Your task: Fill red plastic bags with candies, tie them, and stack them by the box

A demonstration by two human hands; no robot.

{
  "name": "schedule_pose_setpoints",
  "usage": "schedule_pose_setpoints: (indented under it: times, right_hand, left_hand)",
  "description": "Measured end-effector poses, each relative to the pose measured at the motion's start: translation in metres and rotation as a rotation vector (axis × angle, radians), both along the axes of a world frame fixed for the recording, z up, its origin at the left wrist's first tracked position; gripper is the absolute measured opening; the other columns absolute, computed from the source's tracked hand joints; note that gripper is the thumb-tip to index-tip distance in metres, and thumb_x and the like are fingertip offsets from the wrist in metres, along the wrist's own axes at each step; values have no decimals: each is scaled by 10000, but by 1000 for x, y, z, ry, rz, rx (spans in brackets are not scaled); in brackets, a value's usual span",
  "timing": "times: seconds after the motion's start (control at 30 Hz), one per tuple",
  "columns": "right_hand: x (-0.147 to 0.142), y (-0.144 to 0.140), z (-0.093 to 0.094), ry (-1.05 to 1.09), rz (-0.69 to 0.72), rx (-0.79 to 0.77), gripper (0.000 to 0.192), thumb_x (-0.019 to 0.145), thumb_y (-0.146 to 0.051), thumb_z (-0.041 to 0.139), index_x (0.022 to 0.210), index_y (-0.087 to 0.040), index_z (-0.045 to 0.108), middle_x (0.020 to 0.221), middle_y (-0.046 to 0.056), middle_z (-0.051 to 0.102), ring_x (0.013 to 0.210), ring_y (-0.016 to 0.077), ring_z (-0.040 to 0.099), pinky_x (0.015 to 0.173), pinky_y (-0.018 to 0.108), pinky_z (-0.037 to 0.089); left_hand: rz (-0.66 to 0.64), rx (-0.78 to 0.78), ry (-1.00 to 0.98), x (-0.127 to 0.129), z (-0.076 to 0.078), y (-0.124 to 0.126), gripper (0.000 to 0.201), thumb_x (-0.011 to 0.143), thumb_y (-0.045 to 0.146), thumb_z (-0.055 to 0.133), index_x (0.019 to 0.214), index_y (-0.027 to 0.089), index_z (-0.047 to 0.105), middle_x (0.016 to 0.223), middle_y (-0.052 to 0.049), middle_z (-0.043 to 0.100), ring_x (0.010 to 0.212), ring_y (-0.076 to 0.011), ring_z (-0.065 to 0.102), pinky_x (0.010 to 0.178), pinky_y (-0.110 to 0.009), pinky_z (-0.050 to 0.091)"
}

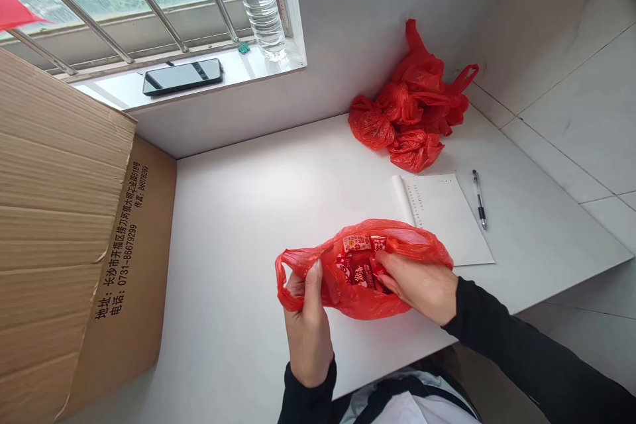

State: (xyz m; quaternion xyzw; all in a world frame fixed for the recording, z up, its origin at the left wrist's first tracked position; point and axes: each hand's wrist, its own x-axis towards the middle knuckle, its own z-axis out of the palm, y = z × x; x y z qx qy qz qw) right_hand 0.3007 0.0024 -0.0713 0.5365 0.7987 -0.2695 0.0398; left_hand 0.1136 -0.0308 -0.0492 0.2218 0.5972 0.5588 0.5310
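A red plastic bag lies near the front edge of the white table, its mouth open upward and its long axis running roughly along that edge. Inside it sit small red packets with printed labels, packed close together. The left hand pinches the bag's left rim and handle loop, thumb and fingers clamped on the plastic. The right hand reaches into the mouth from the right, fingers tucked among the packets; whether they grip one cannot be told. Just behind the bag lies an open notebook, with a pen beside it toward the right edge. At the back right corner sits a heap of knotted red bags. A large cardboard box stands along the left edge.
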Motion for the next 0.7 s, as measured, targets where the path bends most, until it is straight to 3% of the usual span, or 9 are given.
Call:
schedule_pose_setpoints:
  times: [0.13,0.33,0.5,0.63,0.7]
  right_hand:
    - [-2,-2,-9,47,3,-18,122,886,-146,560,988,-173,623,824,70,683,670,226,644,572,310,447]
    - [-11,10,-23,136,16,58,203,981,-224,471,1133,-192,601,995,74,704,871,238,672,832,378,528]
    - [-7,12,-29,135,-14,101,191,1009,-270,417,1075,-225,590,851,21,667,709,196,641,757,361,550]
    - [2,2,-24,103,-43,140,282,977,-325,478,1222,-208,554,978,79,662,798,245,662,789,406,562]
    - [6,-6,-22,103,-34,126,296,935,-317,539,1210,-210,563,988,86,654,816,254,661,760,396,569]
  left_hand:
    - [-15,-6,-5,1,-1,0,315,911,487,677,1068,223,748,1046,-60,750,1022,-252,677,910,-366,535]
    - [4,-11,2,0,0,-1,292,922,476,667,1061,232,748,1023,-50,752,1013,-244,675,909,-352,531]
    - [-3,-7,-2,-1,-1,-1,297,921,481,668,1067,235,749,1025,-50,752,1012,-241,675,896,-342,534]
    - [3,-12,-5,-2,-2,-2,306,922,489,663,1080,240,747,1025,-46,752,1004,-237,676,872,-334,539]
    - [-2,-10,-5,-2,-3,-1,301,924,484,664,1090,245,744,1033,-42,751,1006,-233,675,875,-330,535]
